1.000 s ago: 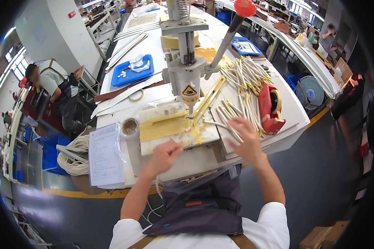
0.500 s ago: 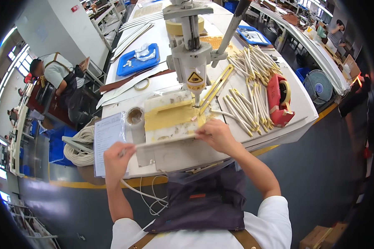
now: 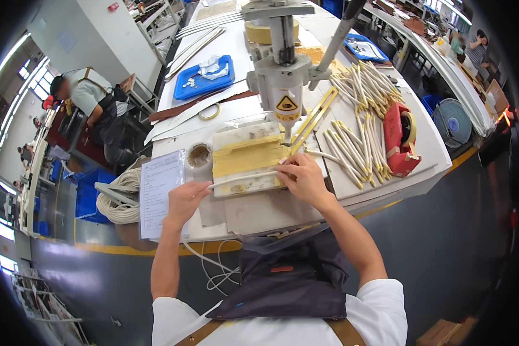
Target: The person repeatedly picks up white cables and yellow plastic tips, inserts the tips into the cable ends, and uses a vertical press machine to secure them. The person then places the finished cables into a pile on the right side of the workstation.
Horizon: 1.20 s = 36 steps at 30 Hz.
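The left hand (image 3: pixel 184 200) pinches one end portion of a pale cord (image 3: pixel 245 178) between thumb and fingers; the right hand (image 3: pixel 303 179) grips the same piece toward its other end, fingers bent around it. The cord is stretched nearly straight between the hands, crossing above the near part of a white slab (image 3: pixel 230 136) on the worktable (image 3: pixel 248 219) — whether it touches the slab cannot be told. Tan tape (image 3: pixel 245 157) covers the slab's middle. The right fingertips are just below the tip of an upright press (image 3: pixel 281 75), which bears a yellow warning label (image 3: pixel 286 105). A yellow slotted strip (image 3: pixel 332 91) leans away at the press's right. Pale rods with yellowish ends (image 3: pixel 343 154) lie to the right, beside a red tape dispenser (image 3: pixel 393 132). Left of the slab are a tape roll (image 3: pixel 199 155) and a printed sheet (image 3: pixel 161 193); farther back, a blue tray (image 3: pixel 210 86) holds small white discs and crumpled plastic
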Tool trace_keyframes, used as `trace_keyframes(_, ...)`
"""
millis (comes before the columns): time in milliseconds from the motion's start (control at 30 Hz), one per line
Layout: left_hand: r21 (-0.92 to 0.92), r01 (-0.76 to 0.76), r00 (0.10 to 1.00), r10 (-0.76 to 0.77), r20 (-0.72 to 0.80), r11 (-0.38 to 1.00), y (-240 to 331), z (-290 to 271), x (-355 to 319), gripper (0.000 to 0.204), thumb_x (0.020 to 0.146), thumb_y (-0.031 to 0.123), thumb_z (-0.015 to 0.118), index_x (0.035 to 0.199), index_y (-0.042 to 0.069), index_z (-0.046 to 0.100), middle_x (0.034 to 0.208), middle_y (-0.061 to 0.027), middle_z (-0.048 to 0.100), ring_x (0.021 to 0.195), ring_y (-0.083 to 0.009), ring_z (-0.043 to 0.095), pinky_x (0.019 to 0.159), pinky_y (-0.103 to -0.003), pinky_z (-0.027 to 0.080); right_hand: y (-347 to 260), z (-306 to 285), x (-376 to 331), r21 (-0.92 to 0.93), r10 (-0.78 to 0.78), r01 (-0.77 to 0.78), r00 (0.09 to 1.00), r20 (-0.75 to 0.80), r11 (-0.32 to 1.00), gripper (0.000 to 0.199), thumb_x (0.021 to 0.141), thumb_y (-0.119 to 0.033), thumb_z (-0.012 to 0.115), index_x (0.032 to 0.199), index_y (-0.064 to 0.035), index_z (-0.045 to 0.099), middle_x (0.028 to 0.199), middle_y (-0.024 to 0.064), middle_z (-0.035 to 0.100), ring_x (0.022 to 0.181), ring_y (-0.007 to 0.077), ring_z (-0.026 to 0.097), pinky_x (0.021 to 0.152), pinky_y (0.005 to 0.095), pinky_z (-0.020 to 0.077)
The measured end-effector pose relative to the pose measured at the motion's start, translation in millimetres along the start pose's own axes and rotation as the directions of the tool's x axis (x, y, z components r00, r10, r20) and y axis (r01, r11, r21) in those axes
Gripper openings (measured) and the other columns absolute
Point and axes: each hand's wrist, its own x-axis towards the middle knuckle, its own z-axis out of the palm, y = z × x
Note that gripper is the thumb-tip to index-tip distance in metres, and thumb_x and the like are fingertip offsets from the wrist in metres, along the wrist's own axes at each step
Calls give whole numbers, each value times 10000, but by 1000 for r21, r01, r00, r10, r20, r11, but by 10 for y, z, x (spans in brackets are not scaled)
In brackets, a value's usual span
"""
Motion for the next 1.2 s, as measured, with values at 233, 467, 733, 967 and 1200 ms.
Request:
trace_keyframes(233,57,-78,997,79,-15,995,16,76,76,183,885,237,757,1036,139,789,856,-37,742,703,-235,688,619,-336,537,-27,-21,-7,-17,24,-24,1000,-9,1000,121,824,-142,767,941,-129,795,887,28,639,849,241,601,762,373,499)
trace_keyframes(467,257,-192,981,194,20,947,-7,79,96,122,922,214,688,993,147,761,846,-42,736,738,-264,699,603,-380,527,-23,3,-7,-9,21,-21,1000,-10,1000,123,816,-160,777,931,-121,797,901,31,652,868,236,610,789,369,505)
trace_keyframes(733,203,-230,967,248,-65,952,-15,168,151,88,905,138,685,940,98,755,830,-89,722,744,-293,681,636,-394,527,-154,-394,-71,75,22,-19,999,-34,997,365,825,-144,778,1178,-82,709,1091,112,676,1007,300,639,889,404,517)
trace_keyframes(967,-461,136,967,-218,-130,877,284,-40,-362,151,913,61,677,957,-74,730,798,-132,727,695,-168,654,641,-295,512,215,-2365,-300,-13,396,-492,716,-574,871,221,897,-143,707,1065,-3,738,885,96,709,628,133,624,575,287,500)
trace_keyframes(1200,-853,335,941,-105,321,400,1206,305,-544,192,936,102,686,972,-80,737,765,-141,716,596,-129,612,552,-263,496,830,-3052,-305,92,910,-905,414,-24,414,341,888,-290,718,1008,28,750,904,95,726,639,157,675,549,280,501)
